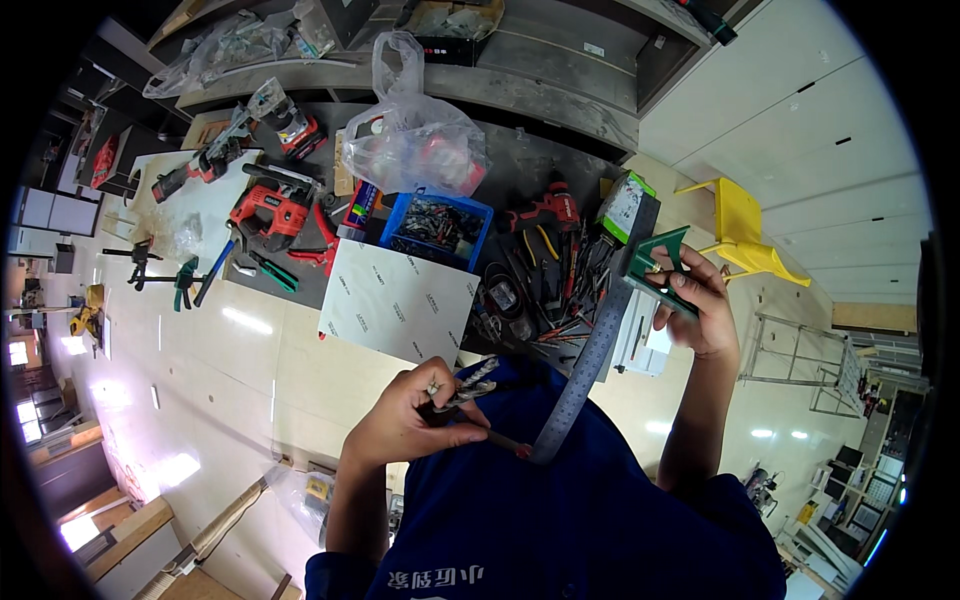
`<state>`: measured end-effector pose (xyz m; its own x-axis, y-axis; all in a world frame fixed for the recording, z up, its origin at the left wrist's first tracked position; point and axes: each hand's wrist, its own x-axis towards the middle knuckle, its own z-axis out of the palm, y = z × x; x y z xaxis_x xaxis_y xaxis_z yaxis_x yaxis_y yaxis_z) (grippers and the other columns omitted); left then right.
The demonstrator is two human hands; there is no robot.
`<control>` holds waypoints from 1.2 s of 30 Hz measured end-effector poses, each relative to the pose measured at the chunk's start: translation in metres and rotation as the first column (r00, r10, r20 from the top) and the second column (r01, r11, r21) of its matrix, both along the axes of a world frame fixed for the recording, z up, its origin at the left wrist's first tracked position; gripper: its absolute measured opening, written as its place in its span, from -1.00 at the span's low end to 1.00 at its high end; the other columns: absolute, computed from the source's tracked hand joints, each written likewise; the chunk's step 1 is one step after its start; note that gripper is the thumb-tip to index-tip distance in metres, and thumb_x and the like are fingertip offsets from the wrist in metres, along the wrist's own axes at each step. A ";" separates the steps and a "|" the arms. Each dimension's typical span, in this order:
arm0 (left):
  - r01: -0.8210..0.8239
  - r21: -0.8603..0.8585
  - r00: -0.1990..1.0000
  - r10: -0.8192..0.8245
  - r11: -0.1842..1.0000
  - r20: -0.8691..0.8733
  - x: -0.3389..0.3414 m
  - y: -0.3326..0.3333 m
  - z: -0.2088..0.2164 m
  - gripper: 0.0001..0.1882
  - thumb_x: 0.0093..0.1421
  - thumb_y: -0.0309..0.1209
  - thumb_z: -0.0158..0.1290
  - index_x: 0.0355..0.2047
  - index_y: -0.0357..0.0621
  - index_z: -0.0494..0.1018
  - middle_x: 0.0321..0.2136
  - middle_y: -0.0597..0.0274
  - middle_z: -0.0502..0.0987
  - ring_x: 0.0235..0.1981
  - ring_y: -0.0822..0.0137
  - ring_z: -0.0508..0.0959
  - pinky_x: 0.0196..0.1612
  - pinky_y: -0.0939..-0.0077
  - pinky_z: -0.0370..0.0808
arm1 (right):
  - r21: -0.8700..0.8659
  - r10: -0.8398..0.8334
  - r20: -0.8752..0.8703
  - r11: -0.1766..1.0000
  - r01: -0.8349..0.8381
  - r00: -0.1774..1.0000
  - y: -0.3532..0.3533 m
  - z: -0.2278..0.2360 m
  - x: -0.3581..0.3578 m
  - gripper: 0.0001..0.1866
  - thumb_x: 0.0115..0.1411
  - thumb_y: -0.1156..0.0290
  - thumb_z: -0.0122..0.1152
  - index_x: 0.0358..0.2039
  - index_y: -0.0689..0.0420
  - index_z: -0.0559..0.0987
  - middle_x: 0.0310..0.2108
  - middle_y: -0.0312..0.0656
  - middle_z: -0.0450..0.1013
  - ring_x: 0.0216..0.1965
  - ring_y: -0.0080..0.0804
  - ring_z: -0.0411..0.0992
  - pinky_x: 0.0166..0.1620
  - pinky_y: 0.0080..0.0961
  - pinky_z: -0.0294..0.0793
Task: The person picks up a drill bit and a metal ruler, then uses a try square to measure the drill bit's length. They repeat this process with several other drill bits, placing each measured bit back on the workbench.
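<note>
At lower centre, my left grip (405,420) grasps silvery, spiral metal drill bits (479,378), which jut from its upper right side. Right of centre, my right grip (706,305) clasps a green angular tool (648,262) near the upper end of a long grey steel ruler (590,370).

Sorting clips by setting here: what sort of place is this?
Probably a workshop: a red cordless drill, a red power saw and a blue bin of small metal parts are all in view.
</note>
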<state>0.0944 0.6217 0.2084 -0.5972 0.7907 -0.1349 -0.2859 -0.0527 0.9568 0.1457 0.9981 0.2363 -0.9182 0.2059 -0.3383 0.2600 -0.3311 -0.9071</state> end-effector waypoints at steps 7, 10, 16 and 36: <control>-0.037 0.009 0.999 0.036 0.999 0.017 0.002 0.002 -0.001 -0.45 -0.07 -0.67 0.31 -0.45 -0.04 0.07 -0.48 -0.03 0.58 -0.36 0.32 0.63 -0.41 0.65 0.48 | -0.010 0.004 -0.005 1.000 -0.004 1.000 0.000 -0.001 0.000 -0.57 0.21 0.46 0.06 0.09 0.29 0.34 -0.21 0.12 0.52 -0.60 -0.22 0.56 -0.80 -0.70 0.34; -0.038 0.011 0.999 0.037 0.999 0.036 0.002 0.002 -0.001 -0.45 -0.07 -0.68 0.31 -0.45 -0.04 0.07 -0.48 -0.02 0.58 -0.35 0.31 0.63 -0.40 0.64 0.48 | -0.006 0.001 -0.010 1.000 -0.001 1.000 0.001 -0.001 0.000 -0.57 0.21 0.47 0.06 0.09 0.30 0.34 -0.21 0.12 0.52 -0.60 -0.22 0.56 -0.80 -0.69 0.34; -0.019 -0.002 1.000 0.019 1.000 0.004 0.000 0.000 -0.002 -0.45 -0.08 -0.69 0.30 -0.45 -0.04 0.08 -0.48 -0.02 0.57 -0.34 0.29 0.63 -0.39 0.63 0.50 | -0.009 0.002 -0.007 1.000 -0.003 1.000 0.001 -0.001 -0.001 -0.57 0.21 0.47 0.05 0.09 0.30 0.34 -0.21 0.12 0.53 -0.61 -0.23 0.56 -0.80 -0.68 0.35; -0.005 -0.001 0.999 0.005 1.000 0.050 -0.001 0.002 0.002 -0.47 -0.01 -0.66 0.27 -0.47 -0.03 0.04 -0.53 0.31 0.38 -0.29 0.36 0.63 -0.40 0.70 0.45 | -0.014 0.006 -0.003 1.000 -0.006 1.000 0.003 -0.003 -0.001 -0.58 0.21 0.47 0.06 0.09 0.29 0.35 -0.22 0.10 0.53 -0.61 -0.24 0.55 -0.79 -0.68 0.35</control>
<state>0.0931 0.6241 0.2106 -0.5938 0.7874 -0.1655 -0.3335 -0.0538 0.9412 0.1443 1.0009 0.2334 -0.9203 0.1954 -0.3388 0.2597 -0.3424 -0.9029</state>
